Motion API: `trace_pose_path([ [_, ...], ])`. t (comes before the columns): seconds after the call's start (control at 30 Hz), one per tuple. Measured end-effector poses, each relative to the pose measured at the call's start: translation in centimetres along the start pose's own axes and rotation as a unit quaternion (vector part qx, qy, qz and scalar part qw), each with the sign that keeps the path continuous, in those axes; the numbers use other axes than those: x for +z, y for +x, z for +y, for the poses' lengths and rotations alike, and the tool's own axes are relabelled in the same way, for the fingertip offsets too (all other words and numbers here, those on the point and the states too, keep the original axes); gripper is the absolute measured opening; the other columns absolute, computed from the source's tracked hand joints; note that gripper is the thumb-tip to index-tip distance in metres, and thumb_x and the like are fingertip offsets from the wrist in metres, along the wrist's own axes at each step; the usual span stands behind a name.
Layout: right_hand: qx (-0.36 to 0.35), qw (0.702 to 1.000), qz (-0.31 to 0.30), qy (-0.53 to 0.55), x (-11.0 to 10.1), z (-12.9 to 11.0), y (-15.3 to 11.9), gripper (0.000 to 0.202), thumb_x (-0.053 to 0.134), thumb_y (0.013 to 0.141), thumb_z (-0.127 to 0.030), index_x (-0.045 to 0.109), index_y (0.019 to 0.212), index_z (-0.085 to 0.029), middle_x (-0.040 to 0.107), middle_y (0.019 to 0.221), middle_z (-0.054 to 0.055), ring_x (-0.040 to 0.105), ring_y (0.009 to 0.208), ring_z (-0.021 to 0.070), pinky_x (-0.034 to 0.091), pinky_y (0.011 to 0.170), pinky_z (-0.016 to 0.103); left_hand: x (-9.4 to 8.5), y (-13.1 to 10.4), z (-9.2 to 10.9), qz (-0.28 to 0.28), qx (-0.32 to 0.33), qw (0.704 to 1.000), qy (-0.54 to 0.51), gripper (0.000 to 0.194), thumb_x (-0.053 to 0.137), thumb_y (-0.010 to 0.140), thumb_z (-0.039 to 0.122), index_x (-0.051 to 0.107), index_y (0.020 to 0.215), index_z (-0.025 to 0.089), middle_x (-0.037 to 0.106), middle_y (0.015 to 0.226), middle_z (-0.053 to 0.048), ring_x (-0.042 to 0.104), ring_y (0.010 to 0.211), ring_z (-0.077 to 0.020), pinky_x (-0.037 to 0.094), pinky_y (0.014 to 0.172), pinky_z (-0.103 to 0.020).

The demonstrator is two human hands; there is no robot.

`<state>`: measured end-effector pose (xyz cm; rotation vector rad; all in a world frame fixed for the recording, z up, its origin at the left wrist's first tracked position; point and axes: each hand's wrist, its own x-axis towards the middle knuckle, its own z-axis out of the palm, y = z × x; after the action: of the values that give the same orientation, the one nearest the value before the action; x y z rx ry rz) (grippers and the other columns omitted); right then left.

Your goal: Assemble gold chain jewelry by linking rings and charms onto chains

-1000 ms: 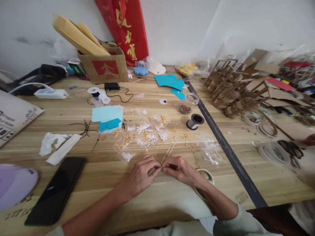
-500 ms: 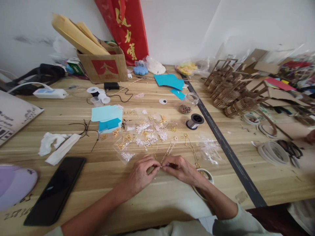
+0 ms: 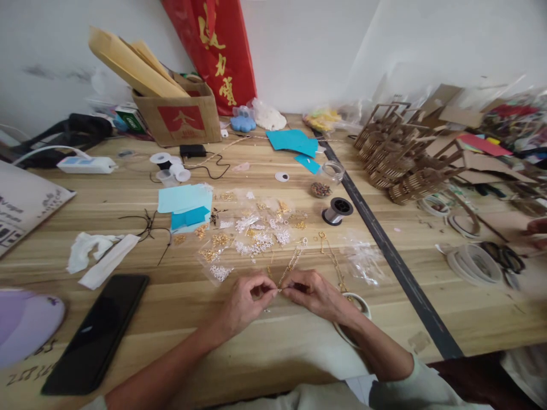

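Observation:
My left hand (image 3: 250,296) and my right hand (image 3: 311,290) meet at the fingertips, each in a pinch, over the front of the wooden table. Between them is a gold chain (image 3: 291,263) that runs away from me to a ring at its far end. What tiny piece sits right at the fingertips is too small to make out. Another gold chain (image 3: 334,263) lies to the right, by a white tape roll (image 3: 366,307) partly under my right forearm. Just beyond my hands are small bags of gold findings (image 3: 209,253) and clear beads (image 3: 261,244).
A wire spool (image 3: 337,211) and a jar of brown beads (image 3: 321,189) stand behind. To the left lie a black phone (image 3: 97,333), white tissue (image 3: 92,250) and blue cards (image 3: 186,199). Small bamboo baskets (image 3: 405,159) crowd the right. Another person's hand (image 3: 537,226) shows at the right edge.
My hands stay almost in place, still pinching at the chain, with the left fingers slightly shifted. The other person's hand at the right edge has moved a little.

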<state>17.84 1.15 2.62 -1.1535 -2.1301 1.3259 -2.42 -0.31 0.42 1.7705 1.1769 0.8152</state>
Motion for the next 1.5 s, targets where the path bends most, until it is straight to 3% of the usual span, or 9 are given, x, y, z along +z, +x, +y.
trace_pose_path([
  [0.17,-0.006,1.000,-0.004,-0.001,-0.1,-0.1,-0.1,0.015,0.055,0.091,-0.024,0.065,0.084,-0.016,0.056,0.070,-0.002,0.047,0.062,0.0107,0.034,0.057,0.021,-0.3,0.2,0.5,-0.016,-0.027,0.999,-0.023,0.015,0.058,0.078,0.020,0.065,0.066,0.015,0.062,0.059,-0.001,0.055,0.056,-0.0121,0.042,0.054,-0.020],
  [0.43,-0.008,1.000,-0.002,-0.023,-0.2,-0.4,-0.1,0.012,0.054,0.091,-0.020,0.065,0.085,-0.016,0.059,0.073,-0.001,0.049,0.063,0.0106,0.035,0.058,0.020,-0.1,0.1,0.2,-0.008,-0.016,1.000,-0.010,0.015,0.056,0.078,0.020,0.064,0.067,0.016,0.064,0.061,-0.001,0.056,0.057,-0.0126,0.043,0.056,-0.021],
  [0.8,-0.040,0.994,0.049,-0.092,-0.4,0.2,-0.3,0.011,0.050,0.092,-0.017,0.058,0.085,-0.018,0.058,0.071,-0.001,0.053,0.064,0.0125,0.038,0.060,0.022,-0.1,0.1,-0.2,0.014,0.004,1.000,0.026,0.014,0.057,0.078,0.018,0.064,0.067,0.017,0.066,0.062,-0.001,0.058,0.057,-0.0130,0.045,0.057,-0.022],
  [1.1,-0.177,0.959,0.113,-0.192,1.3,0.0,-0.6,0.011,0.044,0.096,-0.018,0.053,0.088,-0.018,0.059,0.075,0.003,0.054,0.065,0.0143,0.039,0.059,0.025,-0.2,0.1,0.0,0.018,-0.011,1.000,0.013,0.016,0.056,0.080,0.020,0.064,0.067,0.015,0.065,0.061,-0.001,0.057,0.057,-0.0127,0.045,0.055,-0.021],
  [1.5,-0.200,0.949,0.114,-0.216,1.8,0.0,-0.7,0.010,0.045,0.094,-0.016,0.052,0.088,-0.018,0.059,0.072,0.002,0.055,0.061,0.0132,0.038,0.057,0.024,0.0,-0.2,-0.4,0.025,-0.007,0.999,0.024,0.015,0.056,0.080,0.019,0.064,0.068,0.017,0.065,0.062,0.000,0.057,0.058,-0.0125,0.044,0.057,-0.022],
])
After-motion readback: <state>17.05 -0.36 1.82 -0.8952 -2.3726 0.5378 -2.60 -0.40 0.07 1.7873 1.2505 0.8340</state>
